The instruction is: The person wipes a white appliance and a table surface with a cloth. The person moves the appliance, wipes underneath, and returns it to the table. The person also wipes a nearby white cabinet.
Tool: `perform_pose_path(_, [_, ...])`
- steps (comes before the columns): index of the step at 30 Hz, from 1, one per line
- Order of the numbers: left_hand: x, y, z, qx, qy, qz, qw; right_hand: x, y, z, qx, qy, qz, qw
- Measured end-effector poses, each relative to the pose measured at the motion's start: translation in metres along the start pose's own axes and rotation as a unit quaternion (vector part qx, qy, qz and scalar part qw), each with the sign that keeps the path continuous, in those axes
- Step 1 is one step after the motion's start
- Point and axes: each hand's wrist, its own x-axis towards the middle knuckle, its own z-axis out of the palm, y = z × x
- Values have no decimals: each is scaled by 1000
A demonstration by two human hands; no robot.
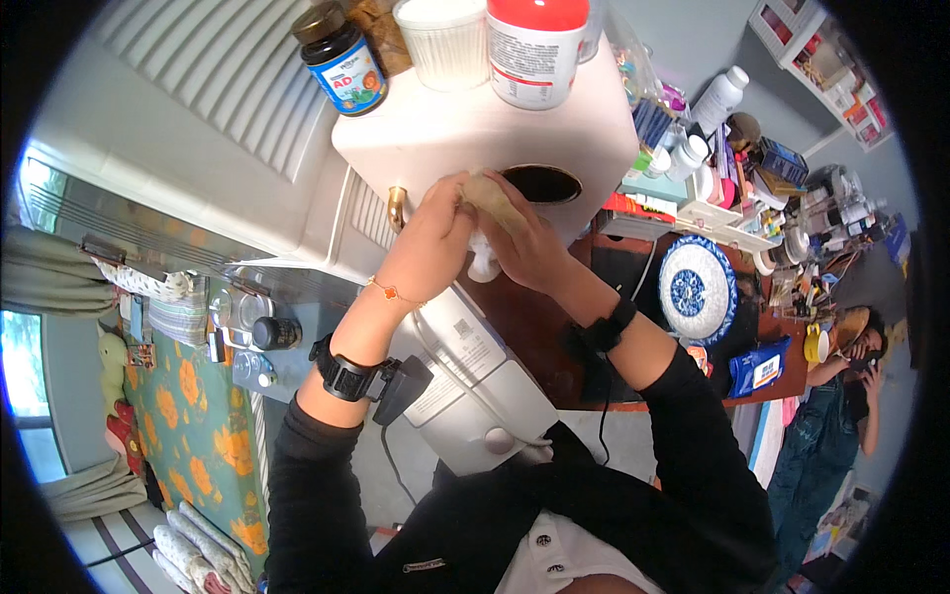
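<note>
Both hands are raised before a pinkish-white box (475, 141) with a dark oval opening (543, 184). My left hand (439, 230) and my right hand (516, 230) meet around a pale, yellowish soft thing (493, 204); its exact kind cannot be told. A white crumpled piece (483, 260) hangs below, between the palms. Both hands grip the bundle, though some fingertips are hidden. A brass-coloured hook (397, 208) is on the box, left of my left hand. On top of the box stand a dark supplement bottle (346, 70), a ribbed white tub (443, 52) and a red-lidded jar (536, 63).
Below the hands is a white appliance (475, 393) with a hose. Right, a brown table (790, 371) bears a blue-and-white plate (698, 289), a blue packet (758, 367) and a yellow cup (816, 344). Cosmetics crowd behind. Another person (824, 423) stands at far right.
</note>
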Motion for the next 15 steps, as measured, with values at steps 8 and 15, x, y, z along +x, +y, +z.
perform_pose_path(8, [7,0,-1,19,-41,-28,999,3,-2,4,0,-69,-2,998])
perform_pose_path(15, [9,20,3,86,13,70,994,-3,1,-5,91,58,28,994])
